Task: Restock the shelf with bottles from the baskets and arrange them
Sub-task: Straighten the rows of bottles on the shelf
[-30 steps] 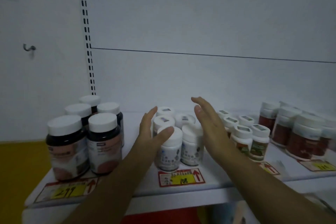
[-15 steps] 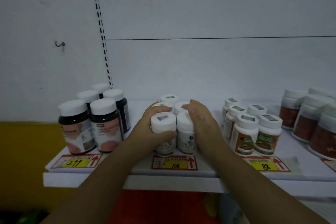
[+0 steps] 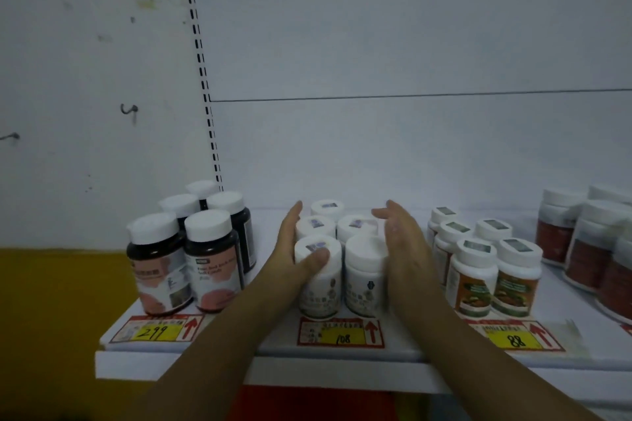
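Observation:
A cluster of several small white bottles (image 3: 362, 270) with white caps stands mid-shelf above the price tag marked 108 (image 3: 342, 335). My left hand (image 3: 294, 249) lies flat against the cluster's left side, its thumb resting on the cap of the front left bottle (image 3: 318, 280). My right hand (image 3: 403, 243) is flat against the right side, fingers straight and pointing toward the back. Neither hand grips a bottle.
Dark bottles with white caps (image 3: 191, 249) stand to the left above a 299 tag. White bottles with orange-green labels (image 3: 485, 267) stand to the right above an 88 tag, and red-brown bottles (image 3: 588, 243) further right. The white shelf edge (image 3: 342, 369) runs across the front.
Both hands were curled over the cluster half a second ago; now the fingers have straightened and lie flat along its two sides. The camera has moved slightly.

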Demonstrator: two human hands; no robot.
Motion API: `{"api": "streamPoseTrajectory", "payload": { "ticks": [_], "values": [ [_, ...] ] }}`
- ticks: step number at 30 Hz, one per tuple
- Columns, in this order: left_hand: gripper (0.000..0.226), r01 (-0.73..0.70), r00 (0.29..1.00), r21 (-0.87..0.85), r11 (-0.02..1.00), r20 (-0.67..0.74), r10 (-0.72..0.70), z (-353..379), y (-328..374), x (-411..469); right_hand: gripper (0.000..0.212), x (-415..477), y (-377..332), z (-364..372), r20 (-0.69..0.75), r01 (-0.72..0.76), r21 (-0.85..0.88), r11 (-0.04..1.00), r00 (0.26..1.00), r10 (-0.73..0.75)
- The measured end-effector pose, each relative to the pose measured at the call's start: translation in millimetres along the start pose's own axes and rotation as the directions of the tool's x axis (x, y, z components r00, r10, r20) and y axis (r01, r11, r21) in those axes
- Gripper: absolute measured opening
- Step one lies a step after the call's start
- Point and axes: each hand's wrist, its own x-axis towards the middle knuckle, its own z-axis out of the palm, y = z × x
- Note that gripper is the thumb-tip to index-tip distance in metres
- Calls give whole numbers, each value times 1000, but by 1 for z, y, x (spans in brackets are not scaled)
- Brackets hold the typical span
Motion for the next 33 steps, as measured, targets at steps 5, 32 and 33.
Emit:
{"api": "streamPoseTrajectory", "payload": {
  "ticks": [5, 32, 33],
  "values": [
    [110, 230, 973, -239, 943, 37, -228, -1, -7, 10, 10, 58, -38, 10, 107, 78, -189, 979, 993, -59],
    [48, -224, 880, -47, 973, -439, 181, -8, 16, 13, 29, 92, -79, -66, 254, -22, -598, 801, 943, 216],
    [52, -234, 880, -52, 971, -436, 188, -4, 19, 15, 28, 86, -80, -86, 228, -35, -595, 803, 951, 211]
  ]
}}
